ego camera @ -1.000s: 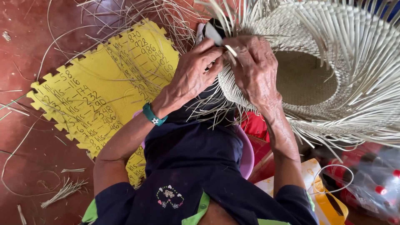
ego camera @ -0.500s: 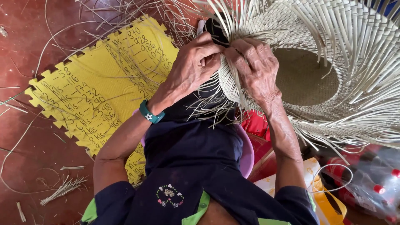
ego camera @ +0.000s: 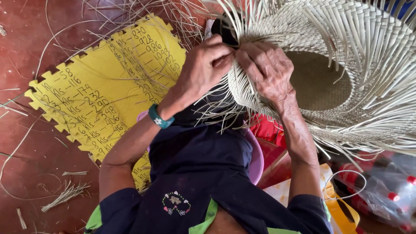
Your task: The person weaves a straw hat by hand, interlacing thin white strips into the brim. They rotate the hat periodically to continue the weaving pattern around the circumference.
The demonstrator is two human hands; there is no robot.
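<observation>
The floor is red, with a yellow foam mat (ego camera: 104,93) on the left and loose straw strands (ego camera: 65,195) lying near. The woven straw hat (ego camera: 329,73) rests far right, over the person's lap. Its crown and inner brim look finished, while many long fibres at the edge are still free, so much weaving seems left. The left hand (ego camera: 203,69) and right hand (ego camera: 266,71) both pinch strands at the brim. Compared with half a second ago, the left fingers are closed tighter against the right hand.

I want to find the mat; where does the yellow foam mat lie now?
In the head view the yellow foam mat lies on the red floor, on the person's left, beside the left hand and the woven straw hat.
</observation>
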